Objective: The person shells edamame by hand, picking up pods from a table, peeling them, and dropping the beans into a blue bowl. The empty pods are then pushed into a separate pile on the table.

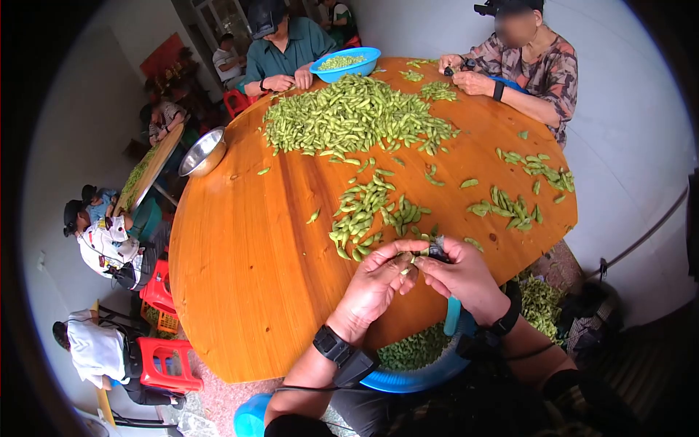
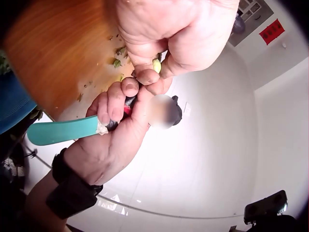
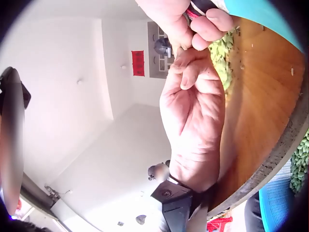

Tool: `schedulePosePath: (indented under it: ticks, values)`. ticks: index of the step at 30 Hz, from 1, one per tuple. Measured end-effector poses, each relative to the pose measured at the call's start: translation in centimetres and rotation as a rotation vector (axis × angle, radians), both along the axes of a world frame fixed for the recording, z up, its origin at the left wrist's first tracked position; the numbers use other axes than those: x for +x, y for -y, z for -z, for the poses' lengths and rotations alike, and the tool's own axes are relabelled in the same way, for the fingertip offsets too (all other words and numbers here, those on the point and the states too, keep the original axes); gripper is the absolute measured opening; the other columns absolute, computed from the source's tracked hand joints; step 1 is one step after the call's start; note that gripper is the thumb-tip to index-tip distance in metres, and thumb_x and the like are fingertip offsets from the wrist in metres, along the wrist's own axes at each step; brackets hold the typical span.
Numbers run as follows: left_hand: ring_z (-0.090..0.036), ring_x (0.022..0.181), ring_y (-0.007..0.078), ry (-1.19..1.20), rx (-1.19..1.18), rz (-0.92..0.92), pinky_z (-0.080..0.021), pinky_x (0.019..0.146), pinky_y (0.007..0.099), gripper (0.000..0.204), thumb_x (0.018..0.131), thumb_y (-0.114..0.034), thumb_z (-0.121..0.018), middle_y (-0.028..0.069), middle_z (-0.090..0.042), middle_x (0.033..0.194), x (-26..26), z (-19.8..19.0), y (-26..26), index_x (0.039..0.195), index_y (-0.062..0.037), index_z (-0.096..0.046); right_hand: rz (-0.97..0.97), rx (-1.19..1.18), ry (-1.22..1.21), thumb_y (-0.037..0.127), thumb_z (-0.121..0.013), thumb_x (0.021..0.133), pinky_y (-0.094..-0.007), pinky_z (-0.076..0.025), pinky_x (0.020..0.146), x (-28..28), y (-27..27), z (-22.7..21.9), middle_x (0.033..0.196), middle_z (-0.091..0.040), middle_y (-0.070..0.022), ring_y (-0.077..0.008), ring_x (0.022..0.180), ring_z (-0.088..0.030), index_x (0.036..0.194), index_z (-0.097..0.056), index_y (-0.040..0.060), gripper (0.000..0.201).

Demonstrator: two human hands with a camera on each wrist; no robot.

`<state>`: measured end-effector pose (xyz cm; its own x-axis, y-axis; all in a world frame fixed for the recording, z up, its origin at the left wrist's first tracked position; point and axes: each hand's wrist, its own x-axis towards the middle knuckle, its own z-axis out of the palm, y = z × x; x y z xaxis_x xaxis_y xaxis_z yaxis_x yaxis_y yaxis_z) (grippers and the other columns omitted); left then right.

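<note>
My left hand pinches a small green soybean pod between thumb and finger, above the near edge of the table. Right up against it, my right hand has its fingers curled round a tool with a teal handle. Black and red show on the tool between those fingers, and its working end is hidden. In the right wrist view the left palm is turned to the camera, with both sets of fingertips meeting. A small group of green pods lies on the table just beyond the hands.
A large heap of pods covers the far middle of the round wooden table. Below the near edge sits a blue basin with green contents. A blue bowl and a steel bowl stand farther off. Two people sit across.
</note>
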<state>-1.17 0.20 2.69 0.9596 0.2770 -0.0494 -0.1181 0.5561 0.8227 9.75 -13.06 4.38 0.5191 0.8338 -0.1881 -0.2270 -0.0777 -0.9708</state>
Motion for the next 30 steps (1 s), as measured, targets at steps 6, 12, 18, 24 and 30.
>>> schedulePosePath:
  ticks: [6, 12, 18, 24, 30]
  values:
    - [-0.040, 0.057, 0.0043, -0.111, 0.273, -0.188, -0.031, 0.050, 0.0175, 0.017, 0.097, -0.009, -0.052, -0.0030, -0.049, 0.074, 0.7, 1.2, 0.8, 0.114, -0.0040, -0.049, 0.095, -0.116, 0.180, 0.012, -0.064, 0.088, -0.0201, -0.036, 0.044, 0.3, 0.1, 0.4, 0.061, -0.054, 0.0015, -0.0038, 0.050, -0.047, 0.082, -0.052, 0.0050, 0.015]
    - [-0.039, 0.058, 0.0033, -0.150, 0.571, -0.002, -0.029, 0.049, 0.0175, 0.017, 0.101, -0.019, -0.047, -0.0026, -0.049, 0.076, 0.1, 1.8, 0.8, 0.108, -0.0037, -0.052, 0.057, -0.042, 0.584, 0.010, -0.063, 0.087, -0.0200, -0.034, 0.042, 0.2, 0.5, 1.4, 0.062, -0.054, 0.0012, -0.0037, 0.047, -0.046, 0.081, -0.051, 0.0058, 0.014]
    - [-0.036, 0.059, 0.0029, -0.122, 0.251, 0.141, -0.029, 0.051, 0.0170, 0.021, 0.103, -0.020, -0.042, -0.0018, -0.049, 0.079, 0.1, 1.4, 1.1, 0.110, -0.0041, -0.054, -0.029, -0.108, -0.006, 0.009, -0.058, 0.089, -0.0201, -0.031, 0.042, 0.5, 2.1, -0.8, 0.065, -0.052, 0.0001, -0.0041, 0.048, -0.043, 0.086, -0.053, 0.0051, 0.007]
    - [-0.055, 0.075, 0.0147, -0.150, 1.121, 0.049, -0.047, 0.070, 0.0269, 0.027, 0.087, 0.006, -0.046, 0.0052, -0.057, 0.085, -3.6, 0.3, 4.5, 0.107, -0.0039, -0.061, 0.105, -0.150, 0.040, 0.008, -0.060, 0.088, -0.0199, -0.030, 0.039, 6.1, 4.8, 2.4, 0.062, -0.054, 0.0001, -0.0040, 0.045, -0.044, 0.090, -0.054, 0.0062, 0.006]
    - [-0.061, 0.085, 0.0305, -0.029, 1.439, 0.043, -0.050, 0.075, 0.0383, 0.025, 0.081, 0.006, -0.053, 0.0126, -0.062, 0.093, -5.5, -1.7, 6.6, 0.103, -0.0029, -0.061, 0.247, -0.136, 0.702, 0.006, -0.056, 0.087, -0.0291, -0.041, 0.052, 12.9, 8.4, 4.6, 0.063, -0.051, -0.0069, -0.0119, 0.054, -0.048, 0.082, -0.049, -0.0021, 0.012]
